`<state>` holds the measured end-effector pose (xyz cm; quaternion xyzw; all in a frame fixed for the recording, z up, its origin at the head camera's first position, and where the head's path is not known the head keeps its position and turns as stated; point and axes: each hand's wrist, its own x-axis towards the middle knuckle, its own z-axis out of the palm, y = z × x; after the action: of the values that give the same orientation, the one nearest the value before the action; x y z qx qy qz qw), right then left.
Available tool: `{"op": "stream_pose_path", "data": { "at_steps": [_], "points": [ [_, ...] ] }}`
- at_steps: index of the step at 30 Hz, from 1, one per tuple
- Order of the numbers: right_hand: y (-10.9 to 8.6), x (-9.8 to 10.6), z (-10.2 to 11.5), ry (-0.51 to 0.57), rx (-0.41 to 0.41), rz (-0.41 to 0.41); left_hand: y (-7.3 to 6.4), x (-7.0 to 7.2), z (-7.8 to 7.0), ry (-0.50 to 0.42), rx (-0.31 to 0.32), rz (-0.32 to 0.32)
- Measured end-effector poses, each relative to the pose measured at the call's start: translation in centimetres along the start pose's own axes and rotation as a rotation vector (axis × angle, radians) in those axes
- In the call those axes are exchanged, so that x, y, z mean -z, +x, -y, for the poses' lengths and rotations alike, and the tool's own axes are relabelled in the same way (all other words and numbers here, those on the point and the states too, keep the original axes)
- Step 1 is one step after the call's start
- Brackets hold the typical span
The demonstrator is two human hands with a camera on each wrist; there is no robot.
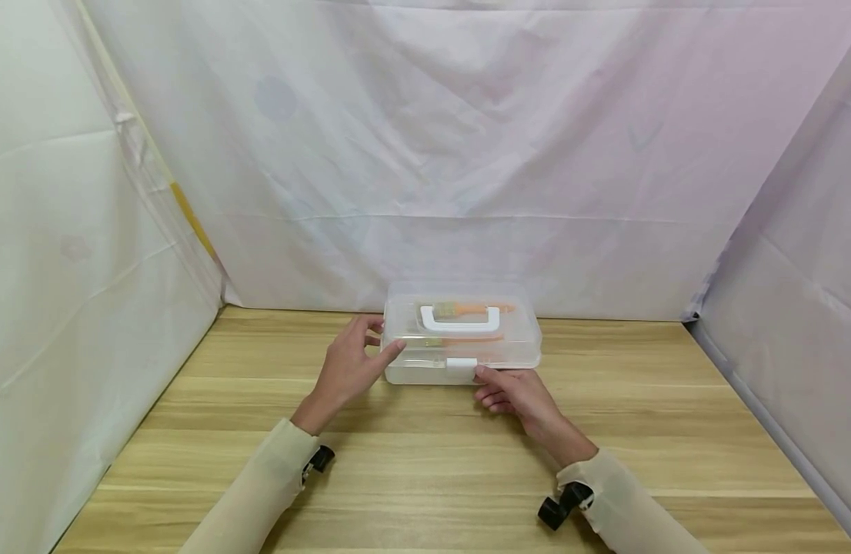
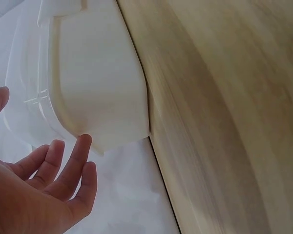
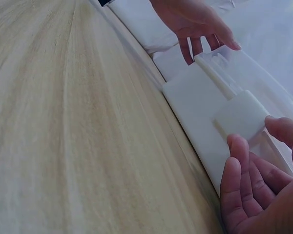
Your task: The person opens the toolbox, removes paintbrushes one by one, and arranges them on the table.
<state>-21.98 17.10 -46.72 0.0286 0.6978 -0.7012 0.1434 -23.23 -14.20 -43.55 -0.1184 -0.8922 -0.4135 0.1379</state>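
The clear-lidded box (image 1: 460, 350) lay near the far edge of the surface (image 1: 412, 462), long axis parallel to it, right of your relaxed, empty left hand (image 1: 349, 365) and beyond your loosely bent right hand (image 1: 525, 396) (nearer the latch (image 1: 461, 367), thumb against it), which grasped nothing

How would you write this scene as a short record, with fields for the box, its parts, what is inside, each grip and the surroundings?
Container: translucent box, on a wood-grain table
Lid: clear lid, down on the box
Carrying handle: white handle, on top of the lid
Latch: white latch, middle of the front
Contents: at least two orange-handled brushes
Left grip: at the box's left end, fingers apart
Right grip: thumb at the latch's edge, other fingers loosely bent
Backdrop: pale cloth behind the table
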Motion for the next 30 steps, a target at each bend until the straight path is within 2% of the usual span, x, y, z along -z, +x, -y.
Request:
{"op": "stream_pose_path", "data": {
  "at_steps": [16, 30],
  "points": [
    [0.06, -0.31, -0.05, -0.001, 0.004, -0.041, -0.13, 0.05, -0.17, 0.015, -0.012, 0.007],
    [0.03, -0.28, -0.12, 0.004, 0.004, -0.034, -0.06, 0.02, 0.01, 0.028, -0.013, 0.004]
  ]
}}
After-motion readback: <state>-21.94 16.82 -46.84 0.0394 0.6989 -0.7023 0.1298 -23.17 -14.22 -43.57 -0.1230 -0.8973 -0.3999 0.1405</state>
